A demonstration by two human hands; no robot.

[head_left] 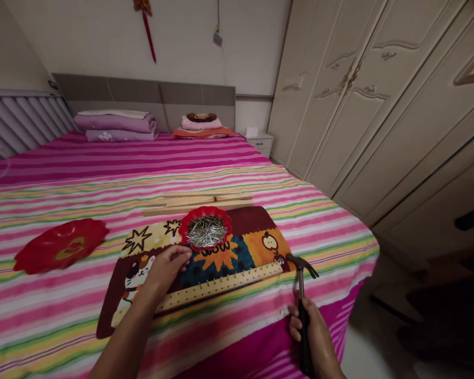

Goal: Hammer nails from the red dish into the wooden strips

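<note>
My right hand [314, 329] is wrapped round the black grip of a claw hammer [301, 284], its head up near the right end of a wooden strip. The pale wooden strip [221, 286] lies along the near edge of a patterned mat [243, 252]. Rows of dark holes or marks run along it, and several nails stand upright in its middle and right part. My left hand [173, 263] hovers over the mat, just left of and below a red scalloped bowl [185, 225] full of silver nails [206, 231]. Its fingers are pinched together; whatever they hold is too small to make out.
Several wooden strips [197, 202] lie behind the bowl. A red scalloped plate [63, 247] rests on the striped bedsheet [319, 231] to the left. Folded bedding [118, 125] is stacked by the headboard [142, 97]. A wardrobe [339, 105] stands beyond the bed's right edge.
</note>
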